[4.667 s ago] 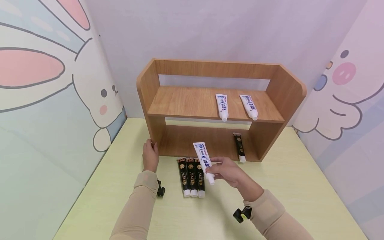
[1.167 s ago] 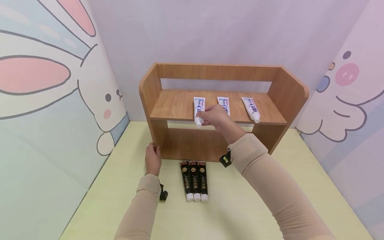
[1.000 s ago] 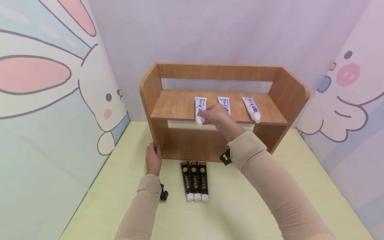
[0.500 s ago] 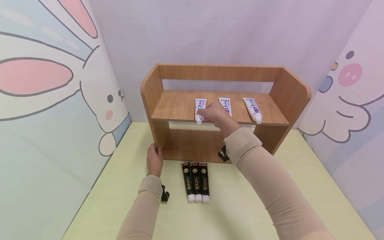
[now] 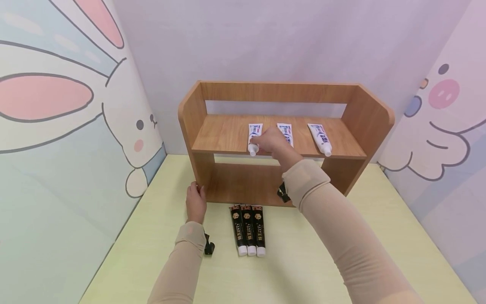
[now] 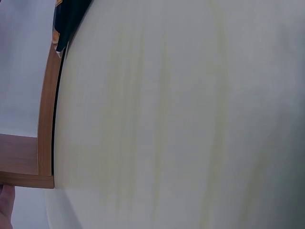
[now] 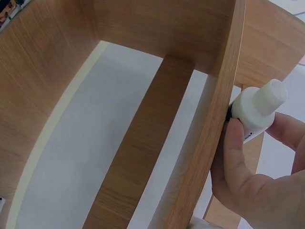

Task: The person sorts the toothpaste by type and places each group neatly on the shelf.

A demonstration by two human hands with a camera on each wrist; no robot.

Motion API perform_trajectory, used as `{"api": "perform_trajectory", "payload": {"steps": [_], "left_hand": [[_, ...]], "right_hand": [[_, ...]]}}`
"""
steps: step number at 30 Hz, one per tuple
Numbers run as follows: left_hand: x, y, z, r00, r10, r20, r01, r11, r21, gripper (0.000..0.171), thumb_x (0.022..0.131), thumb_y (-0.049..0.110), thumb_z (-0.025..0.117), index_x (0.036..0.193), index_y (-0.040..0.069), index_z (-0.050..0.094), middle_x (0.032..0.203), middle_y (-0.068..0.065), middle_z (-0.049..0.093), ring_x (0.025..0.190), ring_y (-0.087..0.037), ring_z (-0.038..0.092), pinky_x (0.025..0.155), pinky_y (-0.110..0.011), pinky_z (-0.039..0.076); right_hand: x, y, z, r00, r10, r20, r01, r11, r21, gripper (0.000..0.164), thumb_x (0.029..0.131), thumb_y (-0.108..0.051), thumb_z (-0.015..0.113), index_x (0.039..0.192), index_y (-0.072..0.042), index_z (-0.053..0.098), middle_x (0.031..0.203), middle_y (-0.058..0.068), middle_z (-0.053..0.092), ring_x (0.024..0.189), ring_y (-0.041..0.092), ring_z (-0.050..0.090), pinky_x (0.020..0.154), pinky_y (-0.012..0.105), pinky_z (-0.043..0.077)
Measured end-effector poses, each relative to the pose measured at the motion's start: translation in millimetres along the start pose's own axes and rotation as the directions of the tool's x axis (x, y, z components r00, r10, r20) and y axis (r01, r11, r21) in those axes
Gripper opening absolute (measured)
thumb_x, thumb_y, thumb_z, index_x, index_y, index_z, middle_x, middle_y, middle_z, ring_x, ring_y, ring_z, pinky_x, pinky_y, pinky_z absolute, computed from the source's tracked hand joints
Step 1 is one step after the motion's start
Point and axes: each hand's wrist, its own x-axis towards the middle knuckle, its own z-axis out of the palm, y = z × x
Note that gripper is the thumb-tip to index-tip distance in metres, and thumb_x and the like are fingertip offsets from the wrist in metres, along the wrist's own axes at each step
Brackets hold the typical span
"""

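Observation:
My right hand point(image 5: 273, 141) pinches a white toothpaste tube point(image 5: 255, 130) near its capped end, on the left-middle of the upper shelf. In the right wrist view, thumb and fingers grip beside the white cap point(image 7: 269, 98), which points out past the shelf's front edge. Two more white toothpaste tubes lie to the right, one point(image 5: 286, 131) partly behind my hand, the other point(image 5: 320, 139) farther along. My left hand point(image 5: 195, 203) rests against the outer face of the shelf's left side panel, low down. Just one digit point(image 6: 5, 202) shows in the left wrist view.
The wooden two-tier shelf point(image 5: 279, 93) stands at the table's point(image 5: 303, 261) back. Several black toothpaste tubes are about: three, including this one point(image 5: 247, 230), lie side by side before it. My right sleeve point(image 5: 334, 219) blocks the lower shelf's right part.
My right hand has carried the white toothpaste tube from above the black tubes up onto the upper shelf, then slid it slightly back. My left hand keeps its place at the side panel.

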Motion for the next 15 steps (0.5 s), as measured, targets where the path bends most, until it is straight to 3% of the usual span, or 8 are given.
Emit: {"api": "perform_trajectory", "payload": {"steps": [15], "left_hand": [[-0.2,3.2,-1.7,1.0,-0.025,0.014,0.025,1.0,-0.002,0.023,0.101,0.014,0.055,0.119,0.001,0.048,0.103,-0.017,0.051,0.094,-0.035,0.055,0.08,-0.05,0.05]], "right_hand": [[-0.9,1.1,0.9,0.999,-0.035,-0.005,0.035,0.999,-0.04,0.024,0.098,-0.02,0.06,0.112,0.0,0.059,0.107,0.013,0.059,0.091,0.025,0.057,0.078,0.032,0.047]]}}
